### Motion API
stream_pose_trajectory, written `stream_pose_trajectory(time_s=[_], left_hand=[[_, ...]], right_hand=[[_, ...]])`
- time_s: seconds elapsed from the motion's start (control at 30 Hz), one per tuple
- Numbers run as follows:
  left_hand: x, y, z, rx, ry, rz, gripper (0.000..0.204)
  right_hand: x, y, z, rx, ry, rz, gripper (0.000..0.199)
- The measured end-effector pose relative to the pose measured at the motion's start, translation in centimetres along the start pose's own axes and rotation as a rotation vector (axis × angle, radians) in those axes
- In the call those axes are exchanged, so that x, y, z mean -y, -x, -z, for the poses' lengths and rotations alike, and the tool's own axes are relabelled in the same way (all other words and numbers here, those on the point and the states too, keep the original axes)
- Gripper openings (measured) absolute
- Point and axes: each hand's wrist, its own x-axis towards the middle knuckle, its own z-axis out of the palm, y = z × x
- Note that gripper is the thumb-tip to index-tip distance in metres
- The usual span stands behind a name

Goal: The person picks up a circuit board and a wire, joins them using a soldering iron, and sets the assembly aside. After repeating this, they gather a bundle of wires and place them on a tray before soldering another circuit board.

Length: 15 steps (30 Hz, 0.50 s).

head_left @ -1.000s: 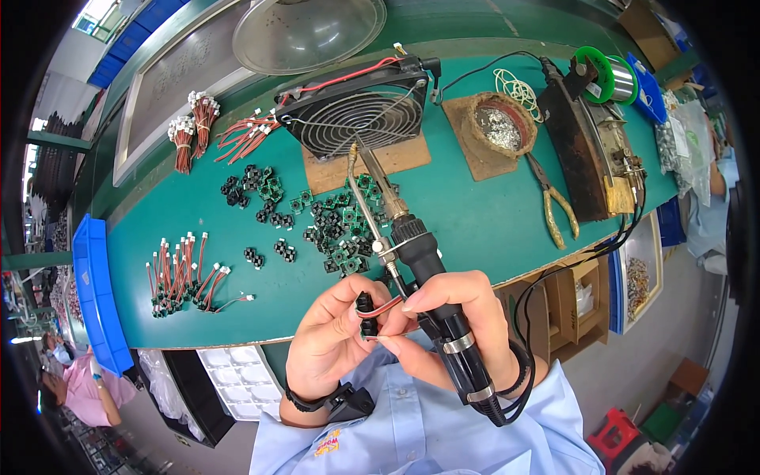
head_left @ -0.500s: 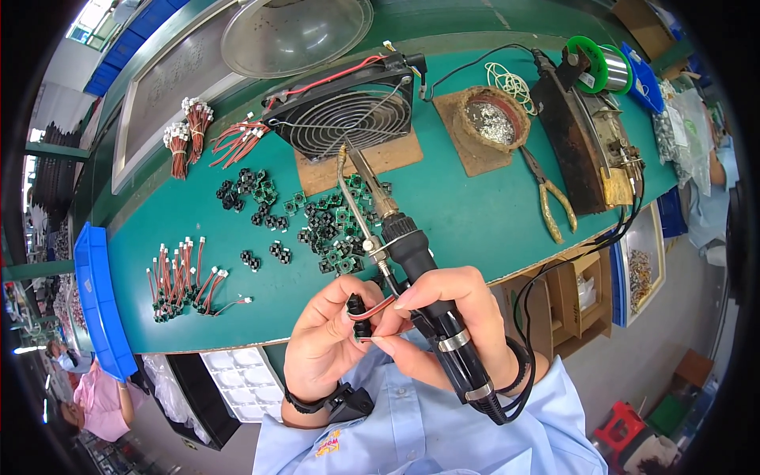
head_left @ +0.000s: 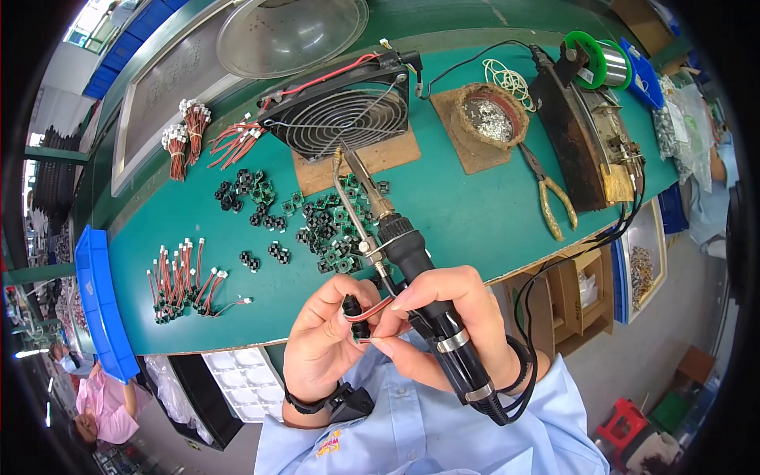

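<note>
My left hand [head_left: 315,352] is closed, pinching a small black component [head_left: 354,307] with a bit of green board at its lower end. My right hand [head_left: 475,317] is wrapped around a black soldering iron [head_left: 406,244] with a metal feed tube [head_left: 348,207] clamped alongside. Between its thumb and fingers it also pinches a short red, white and dark wire lead [head_left: 378,309], which runs to the component. The iron's tip points away from me, toward the fan [head_left: 348,119]. Past my hands lies a pile of small black-and-green boards [head_left: 321,226].
Wired boards [head_left: 178,293] lie at the left near a blue bin [head_left: 99,301]. Bundled wire leads [head_left: 186,138] sit further back. To the right are a round solder-filled pot [head_left: 492,119], pliers [head_left: 552,198], a solder spool [head_left: 606,67] and the iron's cable [head_left: 526,309].
Both hands keep their grip on the component, lead and iron. The component tilts a little, and the whole view shifts slightly.
</note>
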Motion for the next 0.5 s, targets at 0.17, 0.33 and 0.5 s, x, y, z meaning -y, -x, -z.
stream_pose_trajectory(time_s=[0.17,0.33,0.5], left_hand=[[-0.13,0.16,-0.20,-0.050,-0.060,-0.022,0.027],[-0.31,0.19,-0.29,-0.063,-0.086,-0.015,0.028],[-0.14,0.28,-0.12,-0.097,-0.155,-0.059,0.029]], right_hand=[[0.15,-0.07,0.08,-0.003,0.008,-0.002,0.044],[0.15,-0.15,0.16,0.004,0.018,0.006,0.044],[0.27,-0.31,0.21,-0.003,0.033,0.020,0.044]])
